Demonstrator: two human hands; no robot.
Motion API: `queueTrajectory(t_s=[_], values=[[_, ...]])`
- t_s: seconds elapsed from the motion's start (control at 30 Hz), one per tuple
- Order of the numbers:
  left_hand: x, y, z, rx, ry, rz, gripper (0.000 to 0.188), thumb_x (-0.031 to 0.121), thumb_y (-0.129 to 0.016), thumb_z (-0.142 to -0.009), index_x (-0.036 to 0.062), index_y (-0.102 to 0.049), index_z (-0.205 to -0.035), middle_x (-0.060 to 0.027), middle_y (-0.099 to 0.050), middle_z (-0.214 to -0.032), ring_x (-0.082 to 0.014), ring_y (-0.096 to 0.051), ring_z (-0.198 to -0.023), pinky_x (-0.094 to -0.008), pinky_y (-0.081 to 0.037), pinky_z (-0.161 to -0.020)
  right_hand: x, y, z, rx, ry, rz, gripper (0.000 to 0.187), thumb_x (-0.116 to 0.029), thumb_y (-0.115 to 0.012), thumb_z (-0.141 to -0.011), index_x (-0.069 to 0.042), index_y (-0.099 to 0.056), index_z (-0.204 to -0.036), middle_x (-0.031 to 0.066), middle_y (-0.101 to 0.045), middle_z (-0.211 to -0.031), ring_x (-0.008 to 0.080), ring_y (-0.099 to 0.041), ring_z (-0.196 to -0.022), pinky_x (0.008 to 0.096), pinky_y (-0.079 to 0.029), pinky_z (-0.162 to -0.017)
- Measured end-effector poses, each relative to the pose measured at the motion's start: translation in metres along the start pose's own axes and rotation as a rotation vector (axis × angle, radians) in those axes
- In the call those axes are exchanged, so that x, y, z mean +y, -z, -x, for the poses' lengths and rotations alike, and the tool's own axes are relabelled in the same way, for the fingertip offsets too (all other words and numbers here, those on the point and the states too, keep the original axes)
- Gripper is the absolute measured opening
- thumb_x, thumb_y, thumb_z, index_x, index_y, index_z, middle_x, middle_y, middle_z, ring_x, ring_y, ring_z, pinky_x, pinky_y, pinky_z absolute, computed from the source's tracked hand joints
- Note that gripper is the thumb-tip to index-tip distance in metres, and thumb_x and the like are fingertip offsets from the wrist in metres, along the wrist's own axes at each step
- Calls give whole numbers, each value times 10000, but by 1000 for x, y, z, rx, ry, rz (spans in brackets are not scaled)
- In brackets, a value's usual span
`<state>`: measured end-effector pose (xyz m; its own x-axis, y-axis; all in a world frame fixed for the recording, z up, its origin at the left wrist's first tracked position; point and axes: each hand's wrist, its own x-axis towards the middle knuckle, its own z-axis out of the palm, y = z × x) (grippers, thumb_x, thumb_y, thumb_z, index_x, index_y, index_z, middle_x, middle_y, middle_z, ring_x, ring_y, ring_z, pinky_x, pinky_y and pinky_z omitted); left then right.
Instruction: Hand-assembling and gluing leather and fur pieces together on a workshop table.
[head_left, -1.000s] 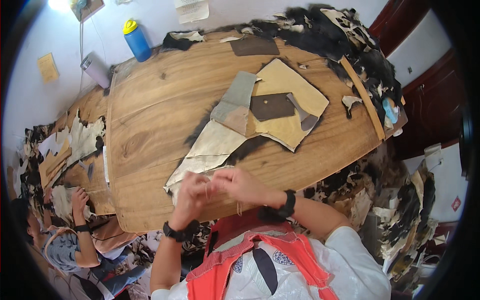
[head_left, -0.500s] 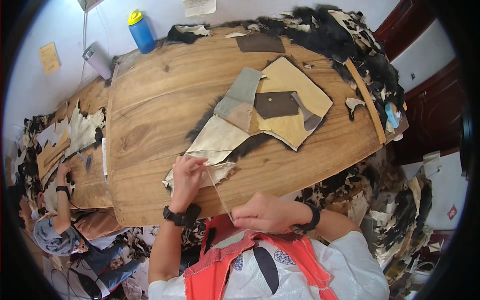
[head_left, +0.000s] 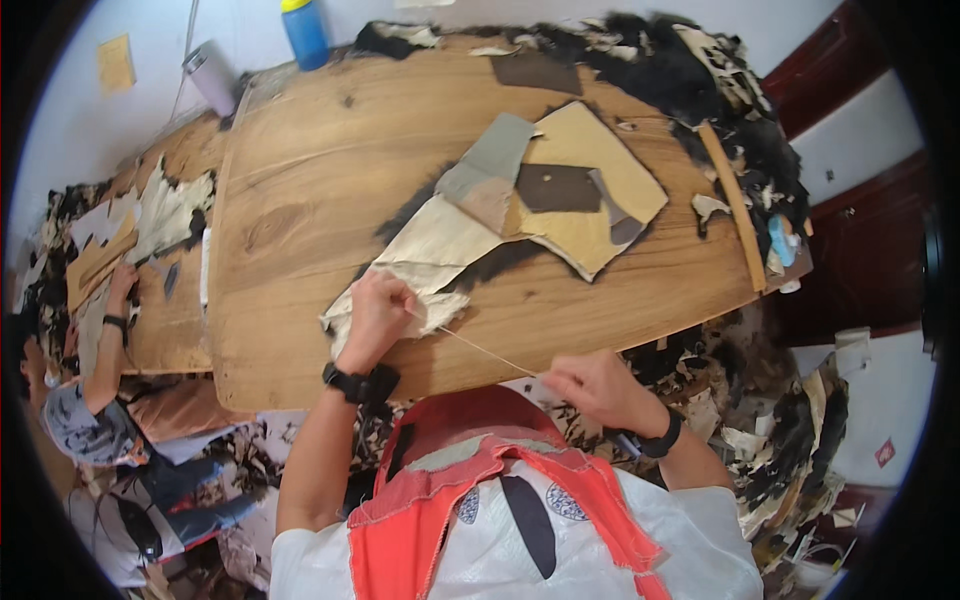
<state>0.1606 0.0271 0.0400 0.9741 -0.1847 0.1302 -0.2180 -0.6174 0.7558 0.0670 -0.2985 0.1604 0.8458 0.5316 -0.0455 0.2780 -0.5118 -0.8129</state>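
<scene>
hide pieces (head_left: 520, 205) on table (head_left: 300, 200), bottle (head_left: 305, 22) behind

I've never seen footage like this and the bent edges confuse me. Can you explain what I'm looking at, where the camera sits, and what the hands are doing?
The camera sits on a person's head, looking down; its wide lens bends straight edges. No machine here, just bare hands. The left hand presses the near edge of a pale hide piece on the wooden table. The right hand pinches a thin thread stretched tight between both hands. Farther back lie tan, grey and brown leather pieces, black fur scraps, a wooden ruler and a blue bottle. At the left, another person's arm works on a second table.
</scene>
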Motion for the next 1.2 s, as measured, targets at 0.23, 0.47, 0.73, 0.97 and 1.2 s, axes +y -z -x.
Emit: queueTrajectory(t_s=[0.23, 0.47, 0.73, 0.97, 1.2], values=[[27, 12, 16, -19, -35, -246, 449, 130, -667, -892, 98, -591, -1333, -192, -446, -1521, -399, -391, -1422, -553, -354, -1125, 88, 119, -10, 623, -495, 682, 182, -202, -512, -1006, -48, -605, -1036, 211, -660, -828, 427, -640, -783, 510, -479, -704], [25, 13, 48, -9, 235, -492, 733, 266, -662, -955, 42, -317, -1562, -255, -248, -1635, -429, -188, -1531, -662, -170, -1184, 128, 89, -98, 411, -4, 841, 161, -159, -616, -864, -86, -685, -738, 152, -679, -721, 344, -675, -743, 496, -471, -674], [1, 60, 135, 529, 354, 13, 263, 103, -654, -946, -22, -592, -1169, -161, -610, -1045, -286, -597, -921, -385, -494, -818, 73, 100, -120, 272, -276, 1123, 191, -270, -657, -886, -93, -728, -885, 127, -741, -906, 326, -698, -818, 477, -494, -808], [18, 61, 131, 438, 520, 162, 284, 145, -684, -938, -21, -576, -1141, -108, -628, -769, -217, -609, -694, -361, -480, -650, -44, -59, -221, 208, 418, 667, 256, -186, -581, -953, -45, -715, -1120, 174, -652, -1296, 380, -568, -1215, 507, -446, -949], [-11, 42, 134, 453, 409, 145, 324, 163, -700, -947, -16, -528, -1156, -82, -639, -711, -161, -603, -547, -312, -465, -511, -34, -186, -275, -90, 324, 502, 729, -420, -495, -1033, -32, -228, -1589, 277, -314, -1593, 437, -205, -1526, 646, -206, -1189]])
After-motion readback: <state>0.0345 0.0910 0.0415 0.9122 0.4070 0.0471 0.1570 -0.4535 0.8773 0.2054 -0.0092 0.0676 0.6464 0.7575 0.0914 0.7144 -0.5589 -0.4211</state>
